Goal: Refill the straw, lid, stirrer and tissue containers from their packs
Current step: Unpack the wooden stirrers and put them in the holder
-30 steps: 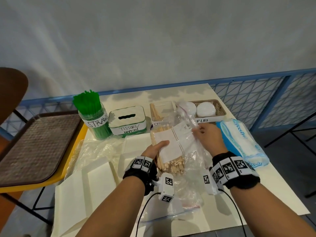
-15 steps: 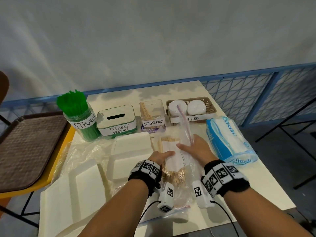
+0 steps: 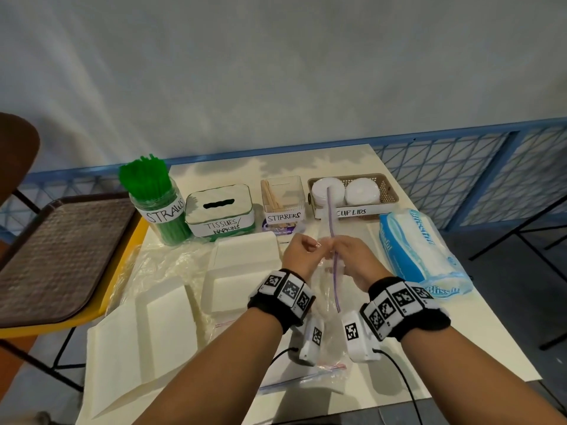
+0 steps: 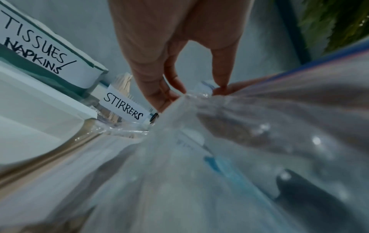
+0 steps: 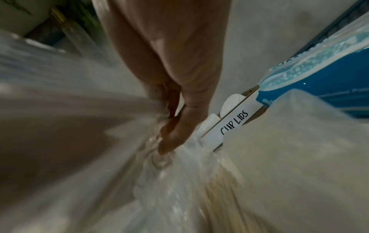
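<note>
Between my wrists a clear zip bag [image 3: 325, 305] stands edge-on, its purple zip strip [image 3: 330, 216] running up toward the back row. My left hand [image 3: 306, 245] and right hand [image 3: 339, 245] meet at the bag and both pinch its plastic, as the left wrist view [image 4: 197, 93] and right wrist view [image 5: 165, 141] show. Tan wooden stirrers show only as blurred streaks inside the bag. At the back stand the straws jar [image 3: 156, 207], tissues box [image 3: 219, 210], stirrers container [image 3: 282, 197] with few sticks, and cup lids basket [image 3: 380, 187].
A blue tissue pack [image 3: 420, 250] lies to the right of my hands. White foam trays [image 3: 242, 271] and loose clear plastic [image 3: 159, 259] cover the table's left side. A brown tray [image 3: 58, 256] rests on a yellow chair at far left. A blue railing runs behind.
The bag has turned from flat-on to edge-on. My left hand left the stirrer bundle and rose to the plastic; both hands now pinch it close together. The stirrers no longer show in the head view.
</note>
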### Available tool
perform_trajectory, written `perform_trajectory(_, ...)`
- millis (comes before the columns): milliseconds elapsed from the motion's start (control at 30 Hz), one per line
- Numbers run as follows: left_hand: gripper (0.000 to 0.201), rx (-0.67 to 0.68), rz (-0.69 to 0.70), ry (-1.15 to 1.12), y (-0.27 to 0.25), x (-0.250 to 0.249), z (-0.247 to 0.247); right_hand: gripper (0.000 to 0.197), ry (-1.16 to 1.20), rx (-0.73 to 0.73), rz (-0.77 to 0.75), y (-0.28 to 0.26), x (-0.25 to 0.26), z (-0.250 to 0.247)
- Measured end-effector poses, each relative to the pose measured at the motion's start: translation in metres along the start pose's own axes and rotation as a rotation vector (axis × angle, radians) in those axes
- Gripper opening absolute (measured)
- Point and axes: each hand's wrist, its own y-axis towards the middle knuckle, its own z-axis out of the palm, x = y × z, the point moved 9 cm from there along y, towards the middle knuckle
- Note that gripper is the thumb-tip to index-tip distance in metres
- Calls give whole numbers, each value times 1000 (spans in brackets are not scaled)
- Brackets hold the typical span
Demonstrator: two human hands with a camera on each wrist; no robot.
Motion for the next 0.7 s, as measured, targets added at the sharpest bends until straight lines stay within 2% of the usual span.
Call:
perform_trajectory(133,22,43,-58,-161,0,-2,1,7,1,-80,-96,-2,17,-8)
perform_trajectory(300,20,105,-110,-256,0,-15,5,27,-42,-157,-133,3,26,-8)
perform_trajectory(533,17,169,-322,-587,-4,-10,-1,23,87,-12,-110,3,24,2)
perform_trajectory(700,22,148,-253,-508,0,-10,-9,14,151,64,-15,0,18,12)
